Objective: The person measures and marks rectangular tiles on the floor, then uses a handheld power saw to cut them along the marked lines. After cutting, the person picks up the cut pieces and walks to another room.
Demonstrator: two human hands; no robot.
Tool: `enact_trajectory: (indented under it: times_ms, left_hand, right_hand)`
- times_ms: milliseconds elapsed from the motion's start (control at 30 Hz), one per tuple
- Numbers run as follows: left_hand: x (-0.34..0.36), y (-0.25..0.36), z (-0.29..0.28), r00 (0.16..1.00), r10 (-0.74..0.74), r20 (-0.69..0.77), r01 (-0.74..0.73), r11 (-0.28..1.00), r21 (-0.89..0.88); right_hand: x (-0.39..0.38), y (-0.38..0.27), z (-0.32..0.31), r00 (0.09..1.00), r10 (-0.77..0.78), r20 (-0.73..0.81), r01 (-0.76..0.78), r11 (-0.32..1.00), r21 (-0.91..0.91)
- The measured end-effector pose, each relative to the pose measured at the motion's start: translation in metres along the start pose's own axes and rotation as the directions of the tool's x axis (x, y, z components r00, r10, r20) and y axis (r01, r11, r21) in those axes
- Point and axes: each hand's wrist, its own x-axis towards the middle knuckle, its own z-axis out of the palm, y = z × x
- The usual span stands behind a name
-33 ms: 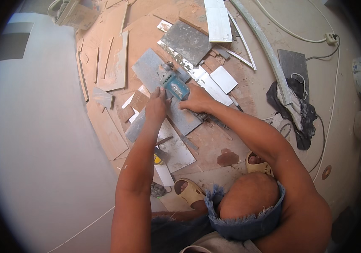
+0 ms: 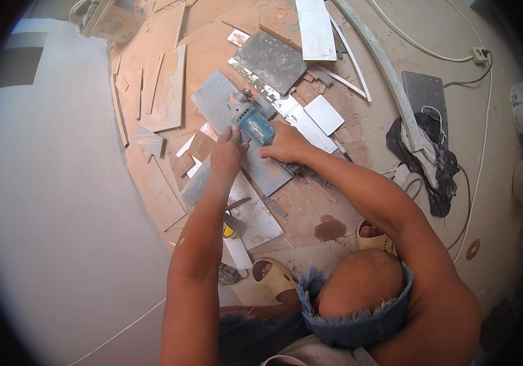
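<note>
My right hand (image 2: 286, 143) is wrapped round the back of a teal angle grinder (image 2: 256, 128), whose metal head and disc end point up and left. Under the grinder lies a long grey tile (image 2: 267, 168), set at a slant on the floor. Close by the grinder's left side, my left hand (image 2: 230, 149) presses on the tile's left edge with bent fingers held close together. The undersides of its fingers are hidden. A brown offcut (image 2: 202, 146) and white tile scraps rest just left of that hand.
Tan boards (image 2: 167, 97) lie at left, beside a pale wall (image 2: 78, 183). A dark tile (image 2: 270, 61) and white tiles (image 2: 324, 114) are beyond the grinder. To the right are a long metal bar (image 2: 383, 76), a black cloth (image 2: 441, 183), cables and a socket block (image 2: 480, 55). A bucket (image 2: 112, 21) stands far left.
</note>
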Motion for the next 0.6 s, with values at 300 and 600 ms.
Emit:
enact_trajectory:
  times_ms: [300, 600]
  left_hand:
    - [0.006, 0.004, -0.003, 0.999, -0.026, 0.02, 0.026, 1.0, -0.007]
    - [0.008, -0.005, 0.006, 0.995, 0.04, -0.091, -0.04, 0.999, -0.008]
  right_hand:
    - [-0.015, -0.006, -0.013, 1.0, 0.002, 0.027, -0.002, 1.0, 0.017]
    - [-0.023, -0.003, -0.013, 1.0, 0.012, 0.026, -0.012, 1.0, 0.01]
